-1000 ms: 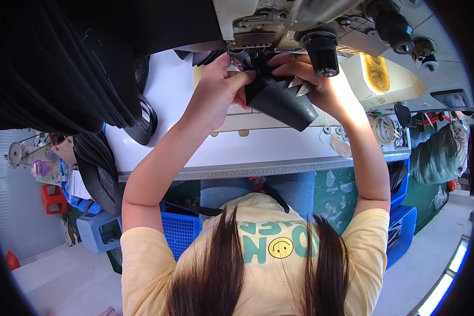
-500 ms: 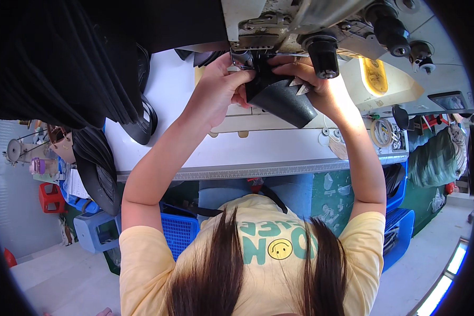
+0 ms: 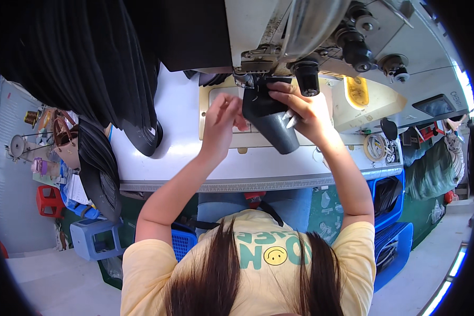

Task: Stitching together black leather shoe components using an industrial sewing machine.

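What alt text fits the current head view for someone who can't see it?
The right hand, small metal blades poking from it, has its fingers on a black piece at a sewing machine; the left hand is beside the piece.

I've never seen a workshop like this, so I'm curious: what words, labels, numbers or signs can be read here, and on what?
Shirt: large green letters beside a yellow smiley; wording left uncopied.
Sewing machine: dark lettering near its right end; also left uncopied.
Ruler strip along the table's front edge: marks too small to read.
White paper at left: any print too small.
Black piece in the right hand: none visible.
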A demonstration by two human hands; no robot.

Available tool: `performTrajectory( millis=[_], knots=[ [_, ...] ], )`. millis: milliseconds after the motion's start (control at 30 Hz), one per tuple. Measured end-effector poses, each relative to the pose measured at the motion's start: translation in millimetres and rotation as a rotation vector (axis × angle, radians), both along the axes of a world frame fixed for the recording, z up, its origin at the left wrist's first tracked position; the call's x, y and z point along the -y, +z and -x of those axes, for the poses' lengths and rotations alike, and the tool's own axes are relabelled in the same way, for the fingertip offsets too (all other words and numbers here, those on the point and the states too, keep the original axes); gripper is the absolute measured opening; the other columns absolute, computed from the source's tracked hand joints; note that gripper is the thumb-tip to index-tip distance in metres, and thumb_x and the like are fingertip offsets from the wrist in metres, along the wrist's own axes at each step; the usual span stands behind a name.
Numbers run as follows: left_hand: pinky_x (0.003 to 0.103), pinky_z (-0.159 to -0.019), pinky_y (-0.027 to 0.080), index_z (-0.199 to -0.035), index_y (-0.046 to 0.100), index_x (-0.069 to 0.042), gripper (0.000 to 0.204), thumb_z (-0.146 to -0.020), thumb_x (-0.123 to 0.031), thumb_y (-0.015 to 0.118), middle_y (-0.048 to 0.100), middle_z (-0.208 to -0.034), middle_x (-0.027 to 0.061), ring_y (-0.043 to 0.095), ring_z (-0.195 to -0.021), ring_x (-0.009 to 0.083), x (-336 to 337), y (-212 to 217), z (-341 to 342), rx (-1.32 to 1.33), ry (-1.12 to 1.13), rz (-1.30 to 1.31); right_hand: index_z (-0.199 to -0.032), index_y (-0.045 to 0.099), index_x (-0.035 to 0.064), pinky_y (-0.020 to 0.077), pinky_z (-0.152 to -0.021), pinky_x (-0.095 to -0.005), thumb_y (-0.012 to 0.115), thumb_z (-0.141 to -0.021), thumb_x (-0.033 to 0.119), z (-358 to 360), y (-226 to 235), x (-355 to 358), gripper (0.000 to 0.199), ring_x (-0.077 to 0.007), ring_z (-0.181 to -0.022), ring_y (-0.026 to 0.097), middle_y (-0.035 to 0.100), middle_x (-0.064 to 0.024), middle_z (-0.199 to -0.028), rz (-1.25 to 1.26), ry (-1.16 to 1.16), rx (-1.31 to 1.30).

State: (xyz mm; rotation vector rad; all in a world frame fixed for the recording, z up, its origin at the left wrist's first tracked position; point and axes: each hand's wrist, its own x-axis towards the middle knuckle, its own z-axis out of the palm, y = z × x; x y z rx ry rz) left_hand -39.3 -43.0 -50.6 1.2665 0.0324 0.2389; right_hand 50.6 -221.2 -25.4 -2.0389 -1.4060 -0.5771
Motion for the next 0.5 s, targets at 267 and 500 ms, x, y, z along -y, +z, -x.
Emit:
performTrajectory(
  millis=[267, 500],
  knots=[
    [0.031, -0.079, 0.043, -0.118, 0.043, -0.004, 0.047, -0.075, -0.010, 0.060, 0.048, -0.116, 0.0122, 0.050, -0.100, 0.0192, 12.0, 16.9, 38.5, 0.445, 0.131, -0.869, -0.094, 0.057, 0.0045, 0.0437, -0.071, -0.0369, 0.052, -0.080, 0.008, 82.9, -32.9, 7.9, 0.016, -0.0206, -0.081, 0.057, 0.060, -0.0071, -0.087, -0.604, 0.057, -0.651],
    [0.025, -0.062, 0.044, -0.086, 0.059, 0.003, 0.029, -0.063, -0.011, 0.070, 0.062, -0.074, 0.0077, 0.058, -0.068, 0.0108, -35.5, 61.1, 93.1, 0.094, -0.251, -0.689, -0.106, 0.051, 0.0025, 0.0396, -0.055, -0.0222, 0.069, -0.070, 0.021, 93.7, -65.6, -6.9, 0.044, -0.0065, -0.062, 0.049, 0.057, -0.0018, -0.088, -0.406, 0.457, -1.670]
  ],
)
